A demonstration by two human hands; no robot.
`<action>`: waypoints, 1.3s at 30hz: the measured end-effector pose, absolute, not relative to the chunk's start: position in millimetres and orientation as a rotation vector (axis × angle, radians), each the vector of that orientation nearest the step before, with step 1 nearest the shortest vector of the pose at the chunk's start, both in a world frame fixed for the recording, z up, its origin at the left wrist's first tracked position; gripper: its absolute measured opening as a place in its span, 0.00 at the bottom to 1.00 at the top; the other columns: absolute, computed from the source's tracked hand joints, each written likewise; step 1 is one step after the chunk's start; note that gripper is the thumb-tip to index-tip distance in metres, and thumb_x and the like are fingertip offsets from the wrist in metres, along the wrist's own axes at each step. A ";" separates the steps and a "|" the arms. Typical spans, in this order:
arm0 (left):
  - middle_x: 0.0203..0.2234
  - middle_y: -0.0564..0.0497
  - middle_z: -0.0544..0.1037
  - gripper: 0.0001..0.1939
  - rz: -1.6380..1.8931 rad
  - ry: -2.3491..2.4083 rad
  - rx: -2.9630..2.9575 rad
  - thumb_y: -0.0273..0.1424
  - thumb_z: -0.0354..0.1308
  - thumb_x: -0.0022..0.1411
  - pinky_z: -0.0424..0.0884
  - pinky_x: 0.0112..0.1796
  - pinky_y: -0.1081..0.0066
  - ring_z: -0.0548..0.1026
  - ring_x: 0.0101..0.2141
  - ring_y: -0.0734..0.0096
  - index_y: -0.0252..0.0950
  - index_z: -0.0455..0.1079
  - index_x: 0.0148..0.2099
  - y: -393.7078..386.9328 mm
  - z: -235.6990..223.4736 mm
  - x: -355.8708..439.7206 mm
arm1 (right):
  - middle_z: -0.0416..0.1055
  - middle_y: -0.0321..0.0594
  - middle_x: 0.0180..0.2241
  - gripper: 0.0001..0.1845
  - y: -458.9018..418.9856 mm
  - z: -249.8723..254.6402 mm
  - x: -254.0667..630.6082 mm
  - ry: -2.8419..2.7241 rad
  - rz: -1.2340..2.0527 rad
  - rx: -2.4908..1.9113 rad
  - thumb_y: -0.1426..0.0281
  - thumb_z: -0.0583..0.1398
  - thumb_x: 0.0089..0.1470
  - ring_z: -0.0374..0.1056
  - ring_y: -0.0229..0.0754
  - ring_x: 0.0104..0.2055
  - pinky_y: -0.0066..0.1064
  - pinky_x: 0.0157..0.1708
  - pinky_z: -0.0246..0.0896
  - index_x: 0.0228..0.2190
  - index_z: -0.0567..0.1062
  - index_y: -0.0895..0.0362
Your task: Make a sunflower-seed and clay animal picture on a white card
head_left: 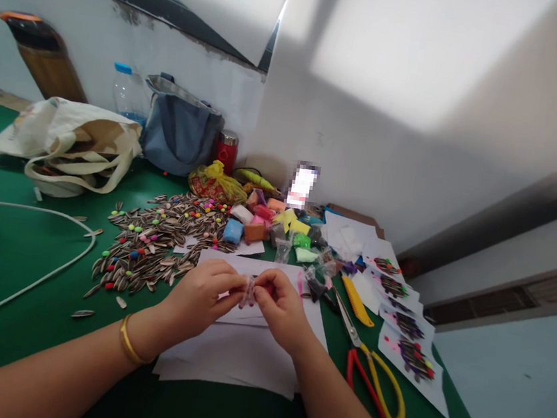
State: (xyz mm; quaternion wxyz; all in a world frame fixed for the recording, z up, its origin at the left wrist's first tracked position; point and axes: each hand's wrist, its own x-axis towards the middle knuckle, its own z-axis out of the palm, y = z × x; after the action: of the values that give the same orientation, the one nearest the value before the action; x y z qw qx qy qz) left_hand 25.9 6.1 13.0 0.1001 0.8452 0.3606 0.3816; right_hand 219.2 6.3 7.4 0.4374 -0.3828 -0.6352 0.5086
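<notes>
My left hand (pixel 211 290) and my right hand (pixel 280 303) meet above a stack of white paper (pixel 237 352). Between them is a small crinkled clear plastic wrapper (pixel 249 291), pinched by the fingertips of both hands. A bit of red shows by my right fingers; whether it is inside the wrapper I cannot tell. Beyond the hands lie wrapped blocks of coloured modelling clay, including a blue block (pixel 233 231) and a brown block (pixel 255 232). To the left spreads a heap of striped sunflower seeds (pixel 153 245) mixed with small coloured balls.
Scissors (pixel 356 342) with red and yellow handles and a yellow cutter (pixel 356 300) lie to the right. Paper sheets with seed pieces (pixel 410 358) line the right edge. Behind stand a blue bag (pixel 181 131), a red flask (pixel 227 151) and a phone (pixel 302 185). A white cable (pixel 63 265) curves left.
</notes>
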 end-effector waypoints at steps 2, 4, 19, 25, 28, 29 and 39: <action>0.29 0.50 0.77 0.05 1.141 1.025 2.511 0.29 0.58 0.65 0.66 0.35 0.68 0.72 0.32 0.67 0.38 0.75 0.40 6.6 11.1 26.0 | 0.70 0.33 0.28 0.04 5.7 8.1 218.1 -1.559 1.335 -0.910 0.68 0.60 0.55 0.69 0.37 0.30 0.29 0.31 0.64 0.33 0.68 0.53; 0.28 0.50 0.77 0.05 1.176 0.988 2.535 0.29 0.58 0.65 0.66 0.35 0.68 0.72 0.32 0.68 0.38 0.76 0.40 6.5 9.7 26.3 | 0.70 0.33 0.28 0.05 4.7 7.2 216.4 -1.531 1.371 -0.912 0.69 0.61 0.53 0.68 0.37 0.30 0.29 0.30 0.63 0.32 0.68 0.54; 0.30 0.52 0.81 0.11 1.104 0.972 1.303 0.36 0.62 0.61 0.75 0.34 0.70 0.78 0.31 0.68 0.38 0.74 0.45 7.3 16.4 32.4 | 0.70 0.34 0.30 0.11 12.8 6.4 225.4 -1.346 1.245 -0.943 0.66 0.65 0.51 0.67 0.36 0.29 0.29 0.29 0.65 0.35 0.68 0.53; 0.29 0.50 0.80 0.06 1.093 0.972 1.456 0.33 0.63 0.58 0.74 0.34 0.68 0.77 0.30 0.66 0.36 0.77 0.38 8.3 18.7 31.8 | 0.70 0.33 0.31 0.13 9.7 0.9 222.7 -1.380 1.275 -0.948 0.69 0.66 0.50 0.68 0.36 0.30 0.30 0.31 0.66 0.36 0.68 0.53; 0.28 0.51 0.78 0.04 1.086 1.016 1.670 0.31 0.64 0.58 0.72 0.35 0.70 0.75 0.31 0.69 0.37 0.76 0.34 9.3 17.8 29.5 | 0.71 0.35 0.33 0.12 8.0 1.3 221.2 -1.434 1.278 -0.935 0.69 0.65 0.50 0.70 0.38 0.32 0.32 0.33 0.68 0.36 0.69 0.54; 0.27 0.52 0.77 0.04 1.072 1.018 1.710 0.31 0.63 0.59 0.71 0.35 0.71 0.74 0.30 0.70 0.37 0.76 0.32 9.8 17.1 28.7 | 0.72 0.36 0.33 0.12 7.7 1.8 220.8 -1.452 1.289 -0.925 0.69 0.65 0.50 0.70 0.38 0.32 0.32 0.34 0.68 0.36 0.69 0.54; 0.29 0.53 0.77 0.16 1.226 0.932 0.840 0.36 0.68 0.56 0.68 0.30 0.78 0.70 0.27 0.78 0.37 0.74 0.45 20.4 9.1 25.7 | 0.71 0.40 0.37 0.09 42.7 -14.1 257.4 -1.548 0.472 -1.300 0.69 0.59 0.55 0.68 0.43 0.39 0.36 0.42 0.66 0.39 0.72 0.55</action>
State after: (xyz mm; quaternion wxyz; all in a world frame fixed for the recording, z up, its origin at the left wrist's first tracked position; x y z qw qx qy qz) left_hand 25.7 20.4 9.1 0.6392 0.3681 0.4087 0.5375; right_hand 257.4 42.7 -14.1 0.5080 -0.5393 -0.6424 0.1959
